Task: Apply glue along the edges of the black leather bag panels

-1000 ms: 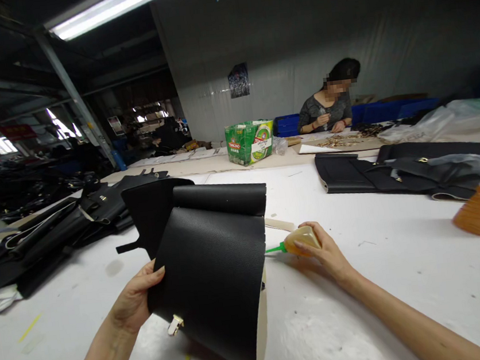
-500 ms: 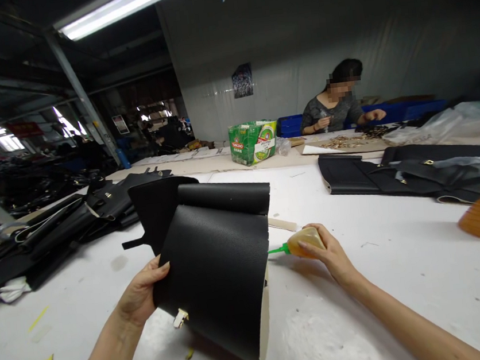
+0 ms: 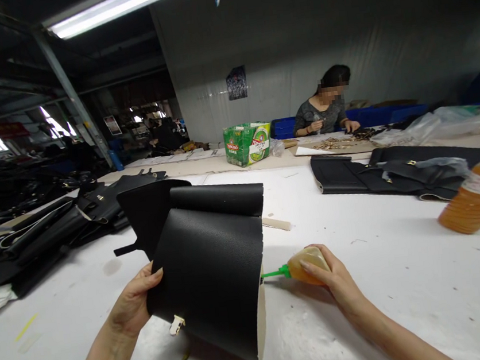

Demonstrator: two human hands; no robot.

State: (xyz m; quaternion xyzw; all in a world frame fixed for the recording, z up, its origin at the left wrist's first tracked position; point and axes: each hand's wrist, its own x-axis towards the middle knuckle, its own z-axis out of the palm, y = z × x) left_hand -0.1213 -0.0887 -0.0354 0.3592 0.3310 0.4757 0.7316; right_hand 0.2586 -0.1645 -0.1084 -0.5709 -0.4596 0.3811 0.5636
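My left hand (image 3: 133, 302) grips the left edge of a black leather bag piece (image 3: 211, 270), thumb on top and fingers underneath. The piece bends into a curve, and its pale lining shows along the right edge. A gold metal clasp (image 3: 177, 324) sits near its lower left corner. Closed around a small squeeze bottle (image 3: 307, 266) of amber liquid is my right hand (image 3: 331, 273). The bottle's thin green nozzle points left, its tip at the right edge of the leather; whether it touches cannot be made out.
Black leather pieces lie in piles at left (image 3: 71, 222) and right (image 3: 378, 173). A large bottle of amber liquid (image 3: 478, 196) stands at right. A green carton (image 3: 248, 144) is farther back. Across the table a co-worker (image 3: 323, 113) handles small parts. A beige strip (image 3: 277, 223) lies behind the leather.
The green nozzle has moved down along the leather's right edge, toward me. My left hand keeps its grip on the leather. The co-worker's arm has drawn in, and the view has shifted slightly.
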